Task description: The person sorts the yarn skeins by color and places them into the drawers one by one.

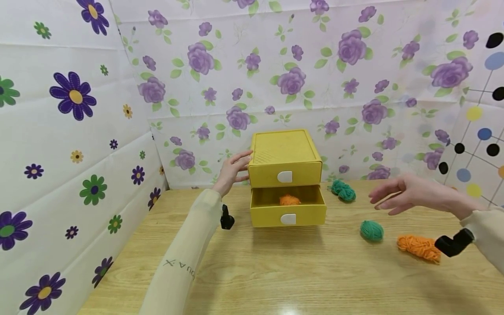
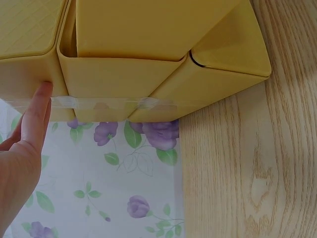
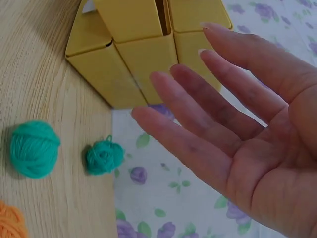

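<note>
My left hand (image 1: 231, 172) touches the left side of a yellow drawer cabinet (image 1: 285, 146) with its fingertips, near the top. One finger presses the cabinet's side wall in the left wrist view. A drawer (image 1: 267, 217) below the top one is pulled out, and an orange yarn ball (image 1: 290, 200) lies inside it. To the right, my right hand (image 1: 417, 192) hovers above the table, fingers spread and relaxed, holding nothing. Nearest to it are a green yarn ball (image 1: 372, 230) and a teal yarn skein (image 1: 343, 190); an orange yarn skein (image 1: 419, 248) lies farther right.
The cabinet stands on a wooden table (image 1: 299, 271) close to a flowered back sheet (image 1: 236, 87). Another flowered sheet (image 1: 47, 144) borders the left side, and a dotted sheet (image 1: 476, 131) the right. The pulled-out drawer juts forward over the table.
</note>
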Demonstrator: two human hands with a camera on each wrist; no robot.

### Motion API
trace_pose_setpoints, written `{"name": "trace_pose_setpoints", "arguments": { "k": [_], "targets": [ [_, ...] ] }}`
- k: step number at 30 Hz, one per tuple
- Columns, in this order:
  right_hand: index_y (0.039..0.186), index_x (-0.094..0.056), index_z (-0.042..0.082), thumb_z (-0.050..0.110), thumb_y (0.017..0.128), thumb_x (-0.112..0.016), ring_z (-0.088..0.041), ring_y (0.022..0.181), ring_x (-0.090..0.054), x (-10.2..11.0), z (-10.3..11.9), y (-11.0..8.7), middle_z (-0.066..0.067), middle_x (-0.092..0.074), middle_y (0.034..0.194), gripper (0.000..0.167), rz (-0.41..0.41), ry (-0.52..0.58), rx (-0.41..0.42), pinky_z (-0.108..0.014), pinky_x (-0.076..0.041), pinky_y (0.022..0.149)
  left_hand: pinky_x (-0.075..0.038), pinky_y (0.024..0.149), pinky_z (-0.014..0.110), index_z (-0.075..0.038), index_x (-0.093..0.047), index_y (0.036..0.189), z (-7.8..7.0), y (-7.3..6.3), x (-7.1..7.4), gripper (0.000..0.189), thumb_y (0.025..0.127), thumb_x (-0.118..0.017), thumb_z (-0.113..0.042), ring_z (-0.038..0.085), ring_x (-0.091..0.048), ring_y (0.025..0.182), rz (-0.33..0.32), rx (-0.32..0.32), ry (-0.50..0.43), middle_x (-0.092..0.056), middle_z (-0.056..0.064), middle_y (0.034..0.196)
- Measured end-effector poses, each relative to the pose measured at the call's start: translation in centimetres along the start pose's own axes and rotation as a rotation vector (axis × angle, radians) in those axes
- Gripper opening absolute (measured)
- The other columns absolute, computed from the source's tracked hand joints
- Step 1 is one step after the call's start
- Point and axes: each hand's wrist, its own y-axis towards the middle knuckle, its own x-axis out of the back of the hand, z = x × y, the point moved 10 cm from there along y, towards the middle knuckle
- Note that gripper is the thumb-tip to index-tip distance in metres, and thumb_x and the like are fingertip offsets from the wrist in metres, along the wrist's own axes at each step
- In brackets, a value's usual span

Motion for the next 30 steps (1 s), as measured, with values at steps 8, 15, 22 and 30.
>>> {"name": "trace_pose_setpoints", "arguments": {
  "k": [8,15,22,30],
  "targets": [
    [0.124,-0.049,-0.007,-0.001,0.090,-0.052,-0.029,0.104,-0.053,0.5,-1.1,-1.3,-0.019,-0.053,0.119,0.035,0.037,-0.005,0.031,-0.043,-0.046,0.078,-0.046,0.080,0.045,-0.009,-0.048,0.133,0.1,0.1,0.1,0.043,0.092,-0.055,-0.022,0.028,-0.053,0.100,0.002,0.003,-0.012,-0.047,0.009,0.128],
    [0.123,-0.051,-0.006,0.001,0.090,-0.054,-0.023,0.103,-0.055,1.1,-3.7,-2.2,-0.019,-0.053,0.119,0.034,0.034,0.008,-0.040,-0.043,-0.047,0.077,-0.046,0.080,0.043,-0.009,-0.048,0.133,0.1,0.0,-0.1,0.043,0.093,-0.054,-0.021,0.028,-0.052,0.100,0.015,0.003,-0.022,-0.047,0.008,0.129],
    [0.126,-0.046,-0.007,0.001,0.092,-0.051,-0.011,0.104,-0.054,1.9,-6.7,-3.7,-0.024,-0.046,0.124,0.036,0.048,0.016,-0.091,-0.039,-0.047,0.079,-0.047,0.079,0.042,-0.010,-0.049,0.132,0.2,0.1,0.0,0.042,0.092,-0.055,-0.022,0.028,-0.053,0.100,0.009,0.006,-0.022,-0.048,0.008,0.128],
    [0.126,-0.045,-0.009,-0.001,0.091,-0.050,-0.009,0.104,-0.053,2.3,-8.8,-4.7,-0.001,-0.054,0.120,0.036,0.073,0.059,-0.038,-0.038,-0.047,0.079,-0.047,0.080,0.044,-0.010,-0.048,0.133,0.2,0.2,0.1,0.042,0.093,-0.054,-0.022,0.028,-0.053,0.101,0.000,0.012,-0.015,-0.048,0.008,0.127]
  ]
}}
